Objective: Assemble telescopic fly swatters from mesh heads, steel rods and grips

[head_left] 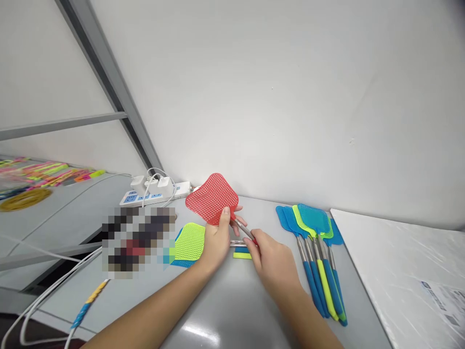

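So both hands are on a red fly swatter (212, 198) held just above the grey table (225, 310). The left hand (217, 241) pinches the lower edge of the red mesh head, thumb on top. The right hand (271, 261) is closed around the handle end, with the metal shaft (242, 228) running between the two hands.

Judging by how things lie, a fair bit looks done already: off to the right of the right hand there's a neat bunch of finished swatters (317, 252), blue and yellow-green, handles all pointing toward the person. The red one looks like it's mid-assembly or being checked, hard to say which.

Just left of and under the left hand sit loose mesh heads (189, 242), a yellow-green one on a blue one, so I'd guess those are left to do. Some short sticks (241, 251) lie right below the hands.

Further beyond the left hand, by the wall, is a power strip (154, 191) with chargers plugged in, cables trailing off left. Far right there's a white board (403, 271). Nothing really blocks the hands.
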A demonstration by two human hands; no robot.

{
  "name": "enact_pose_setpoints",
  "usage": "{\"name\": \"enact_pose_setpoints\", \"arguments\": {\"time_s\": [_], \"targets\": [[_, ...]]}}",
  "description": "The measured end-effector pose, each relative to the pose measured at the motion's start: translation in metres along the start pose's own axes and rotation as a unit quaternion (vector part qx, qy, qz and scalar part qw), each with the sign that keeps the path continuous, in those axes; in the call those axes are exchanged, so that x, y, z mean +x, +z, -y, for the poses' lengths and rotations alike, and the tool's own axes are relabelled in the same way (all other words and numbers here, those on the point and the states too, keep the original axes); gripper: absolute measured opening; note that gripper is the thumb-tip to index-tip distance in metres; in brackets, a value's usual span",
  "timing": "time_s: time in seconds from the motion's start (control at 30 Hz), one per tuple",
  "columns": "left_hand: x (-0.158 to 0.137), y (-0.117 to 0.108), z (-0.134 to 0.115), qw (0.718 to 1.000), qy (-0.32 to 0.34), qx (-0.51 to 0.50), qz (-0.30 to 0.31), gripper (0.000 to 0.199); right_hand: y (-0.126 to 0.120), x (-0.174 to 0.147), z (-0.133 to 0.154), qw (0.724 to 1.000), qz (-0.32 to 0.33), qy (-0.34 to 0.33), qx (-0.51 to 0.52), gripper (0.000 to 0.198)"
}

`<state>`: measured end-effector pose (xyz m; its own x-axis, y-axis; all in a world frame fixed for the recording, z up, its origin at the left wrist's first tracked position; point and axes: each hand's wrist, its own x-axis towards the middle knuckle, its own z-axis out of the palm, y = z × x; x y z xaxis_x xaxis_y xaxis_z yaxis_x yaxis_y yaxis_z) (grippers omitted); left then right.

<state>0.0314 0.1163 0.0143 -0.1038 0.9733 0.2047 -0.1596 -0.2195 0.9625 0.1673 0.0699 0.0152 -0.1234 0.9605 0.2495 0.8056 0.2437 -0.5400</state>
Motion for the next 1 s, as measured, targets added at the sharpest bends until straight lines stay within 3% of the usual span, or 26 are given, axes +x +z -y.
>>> {"name": "enact_pose_setpoints", "arguments": {"time_s": [0.1, 0.2, 0.27, 0.33, 0.4, 0.43, 0.47, 0.53, 0.67, 0.77, 0.83, 0.9, 1.0], "targets": [[-0.009, 0.005, 0.003, 0.999, -0.013, -0.031, 0.015, 0.042, -0.002, -0.003, -0.002, 1.000, 0.011, -0.017, 0.011, 0.029], [-0.016, 0.009, 0.003, 0.996, -0.038, -0.070, 0.028, 0.043, -0.010, -0.004, -0.003, 0.980, 0.073, 0.008, 0.184, 0.030], [-0.020, 0.011, 0.000, 0.994, -0.053, -0.089, 0.038, 0.046, -0.016, -0.004, -0.004, 0.918, 0.169, 0.058, 0.355, 0.035], [-0.023, 0.012, -0.003, 0.991, -0.062, -0.103, 0.053, 0.047, -0.020, -0.003, -0.007, 0.816, 0.276, 0.112, 0.495, 0.037], [-0.025, 0.011, -0.005, 0.990, -0.064, -0.107, 0.072, 0.046, -0.024, -0.002, -0.012, 0.731, 0.350, 0.142, 0.568, 0.036], [-0.026, 0.011, -0.005, 0.989, -0.064, -0.106, 0.082, 0.046, -0.026, -0.002, -0.014, 0.711, 0.367, 0.146, 0.582, 0.036], [-0.027, 0.010, -0.004, 0.989, -0.064, -0.103, 0.090, 0.045, -0.028, -0.002, -0.015, 0.704, 0.374, 0.145, 0.587, 0.036], [-0.026, 0.009, -0.003, 0.988, -0.066, -0.094, 0.101, 0.046, -0.030, -0.003, -0.015, 0.723, 0.366, 0.135, 0.571, 0.036], [-0.024, 0.007, -0.001, 0.990, -0.036, -0.046, 0.131, 0.046, -0.025, -0.007, -0.005, 0.833, 0.265, 0.117, 0.472, 0.036], [-0.021, 0.006, -0.003, 0.985, -0.038, -0.042, 0.161, 0.040, -0.017, -0.009, 0.003, 0.869, 0.221, 0.132, 0.422, 0.036], [-0.020, 0.006, -0.003, 0.976, -0.076, -0.058, 0.196, 0.038, -0.013, -0.010, 0.005, 0.871, 0.213, 0.138, 0.421, 0.041], [-0.018, 0.006, -0.002, 0.964, -0.117, -0.084, 0.225, 0.036, -0.012, -0.008, 0.003, 0.854, 0.213, 0.149, 0.451, 0.042], [-0.017, 0.006, 0.000, 0.945, -0.157, -0.136, 0.252, 0.034, -0.013, -0.005, -0.004, 0.765, 0.274, 0.167, 0.558, 0.038]]}}
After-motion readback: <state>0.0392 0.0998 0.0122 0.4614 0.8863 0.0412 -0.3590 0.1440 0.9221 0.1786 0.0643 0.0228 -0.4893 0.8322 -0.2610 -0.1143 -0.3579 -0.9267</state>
